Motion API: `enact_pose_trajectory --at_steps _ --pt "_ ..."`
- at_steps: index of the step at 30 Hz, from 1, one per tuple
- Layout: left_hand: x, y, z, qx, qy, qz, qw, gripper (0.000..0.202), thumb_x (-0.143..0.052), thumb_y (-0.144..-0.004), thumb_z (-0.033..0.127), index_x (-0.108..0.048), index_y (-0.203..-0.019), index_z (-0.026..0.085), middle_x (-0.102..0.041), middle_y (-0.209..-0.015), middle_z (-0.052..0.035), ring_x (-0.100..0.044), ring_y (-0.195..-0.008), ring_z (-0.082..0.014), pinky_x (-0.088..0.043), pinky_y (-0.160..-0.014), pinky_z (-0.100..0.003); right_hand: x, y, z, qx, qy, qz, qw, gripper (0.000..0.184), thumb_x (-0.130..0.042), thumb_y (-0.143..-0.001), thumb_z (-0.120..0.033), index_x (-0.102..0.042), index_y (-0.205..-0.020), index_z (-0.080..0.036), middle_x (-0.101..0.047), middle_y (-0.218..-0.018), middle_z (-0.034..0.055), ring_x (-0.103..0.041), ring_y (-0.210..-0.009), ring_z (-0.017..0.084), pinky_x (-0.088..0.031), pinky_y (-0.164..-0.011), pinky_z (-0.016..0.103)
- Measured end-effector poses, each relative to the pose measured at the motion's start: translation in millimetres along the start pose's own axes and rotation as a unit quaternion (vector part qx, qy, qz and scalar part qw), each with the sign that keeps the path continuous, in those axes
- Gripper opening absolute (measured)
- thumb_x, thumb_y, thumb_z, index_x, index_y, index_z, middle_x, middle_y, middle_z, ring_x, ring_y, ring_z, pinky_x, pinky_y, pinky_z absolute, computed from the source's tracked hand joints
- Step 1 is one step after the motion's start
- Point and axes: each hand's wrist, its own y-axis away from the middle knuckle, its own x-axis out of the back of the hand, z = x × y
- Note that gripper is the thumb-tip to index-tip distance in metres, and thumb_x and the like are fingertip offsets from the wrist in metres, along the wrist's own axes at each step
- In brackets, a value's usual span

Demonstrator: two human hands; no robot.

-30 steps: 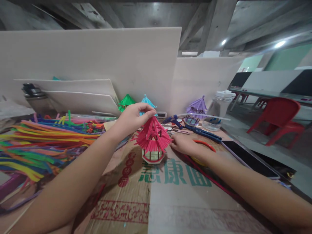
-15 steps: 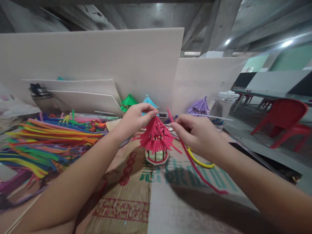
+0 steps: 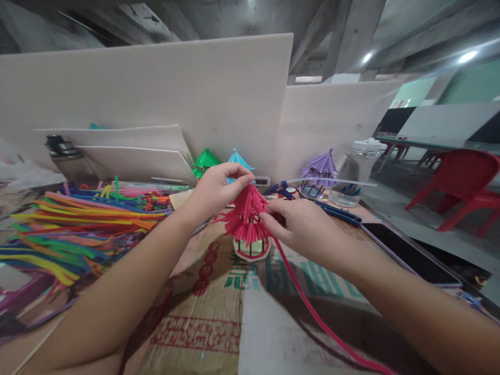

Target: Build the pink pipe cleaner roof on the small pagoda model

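A small model pavilion (image 3: 250, 224) with a red pipe-cleaner roof stands upright on a pale base in front of me. My left hand (image 3: 224, 185) pinches the tip of its roof from above. At the roof's right side is my right hand (image 3: 291, 219), fingers closed on a red pipe cleaner (image 3: 308, 302). That strand runs down from the hand and curves over the white part of the board toward the lower right. My fingers hide the strand's upper end, so I cannot tell whether it is fixed to the roof.
Green (image 3: 205, 161), blue (image 3: 235, 159) and purple (image 3: 320, 169) model roofs stand behind. Bundles of coloured pipe cleaners (image 3: 89, 213) lie left. A glue gun (image 3: 280, 190), a clear bottle (image 3: 353, 174), dark-handled pliers (image 3: 339, 213) and a phone (image 3: 410, 255) are on the right.
My right hand has moved left and down onto the red roof, bringing the strand with it. The strand's free end now reaches nearer to me. My left hand stays on the tip.
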Motion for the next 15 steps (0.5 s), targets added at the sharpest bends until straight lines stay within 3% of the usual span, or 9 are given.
enact_pose_trajectory --at_steps 15 --pt "-2.7 3.4 6.9 -0.014 -0.017 0.005 1.000 0.023 -0.060 -0.092 0.036 -0.070 -0.086 0.017 -0.074 -0.089 -0.0024 -0.066 -0.086 -0.0179 -0.047 -0.077 -0.025 -3.8 0.1 -3.6 0.005 0.049 0.005 0.999 0.030 -0.047 -0.096 -0.030 -0.060 -0.072 -0.018 -0.060 -0.063 0.0000 -0.037 -0.054 0.011 -0.017 -0.055 0.028"
